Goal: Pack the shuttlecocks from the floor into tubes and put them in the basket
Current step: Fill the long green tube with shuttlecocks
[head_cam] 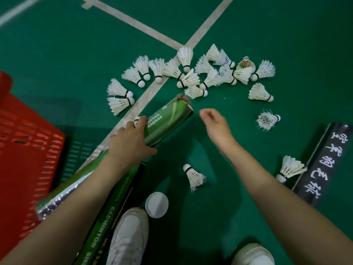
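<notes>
tube being filled with shuttlecocks

a red basket (28, 150) is seen far left. a green tube (168, 119) is gripped by the left hand (129, 142), its mouth toward shuttlecocks (188, 79) scattered on the floor. the right hand (215, 127) is held loose and empty; one must be picked up next.

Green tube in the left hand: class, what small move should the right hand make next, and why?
Probably reach forward and pinch the nearest shuttlecock. The right hand hangs empty beside the open mouth of the green tube, which the left hand grips; that shuttlecock lies just beyond it.
</notes>
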Motion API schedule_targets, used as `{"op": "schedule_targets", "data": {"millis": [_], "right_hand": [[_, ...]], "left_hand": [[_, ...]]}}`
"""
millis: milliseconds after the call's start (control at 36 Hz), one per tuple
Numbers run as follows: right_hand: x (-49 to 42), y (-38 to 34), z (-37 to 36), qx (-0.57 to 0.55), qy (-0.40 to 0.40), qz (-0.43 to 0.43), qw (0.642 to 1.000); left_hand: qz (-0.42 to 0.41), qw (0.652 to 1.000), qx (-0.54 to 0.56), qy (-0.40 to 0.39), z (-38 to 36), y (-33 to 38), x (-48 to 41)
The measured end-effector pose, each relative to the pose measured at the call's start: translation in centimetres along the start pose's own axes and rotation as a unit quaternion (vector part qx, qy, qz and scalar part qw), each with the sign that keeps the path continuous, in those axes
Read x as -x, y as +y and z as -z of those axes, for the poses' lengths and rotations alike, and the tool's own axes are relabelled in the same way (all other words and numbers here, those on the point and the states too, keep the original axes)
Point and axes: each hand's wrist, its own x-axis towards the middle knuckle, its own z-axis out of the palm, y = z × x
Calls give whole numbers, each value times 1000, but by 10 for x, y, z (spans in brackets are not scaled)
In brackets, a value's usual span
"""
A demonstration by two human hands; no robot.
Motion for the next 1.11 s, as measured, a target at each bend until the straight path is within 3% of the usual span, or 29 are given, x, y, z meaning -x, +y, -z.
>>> {"op": "schedule_targets", "data": {"millis": [194, 583, 694, 833, 972, 1056, 1111], "right_hand": [[-57, -10, -8, 261, -44, -12, 964], [-116, -15, -26, 432, -92, -1, 897], [-120, -12, -21, 460, -58, 58, 884], [-117, -14, -8, 429, 44, 118, 894], [-100, -14, 4, 221, 110, 98, 964], [-82, -15, 13, 103, 110, 74, 986], [-71, -14, 20, 66, 61, 57, 994]], "left_hand": [[43, 998, 41, -29, -2, -14, -18], [31, 996, 43, -75, -5, -17, -43], [28, 996, 45, -68, -4, -13, -49], [14, 997, 38, -60, -3, -8, -48], [3, 998, 25, -54, -4, -7, -38], [-3, 998, 24, -51, -4, -5, -32], [-10, 999, 27, -44, -3, -4, -28]]}}
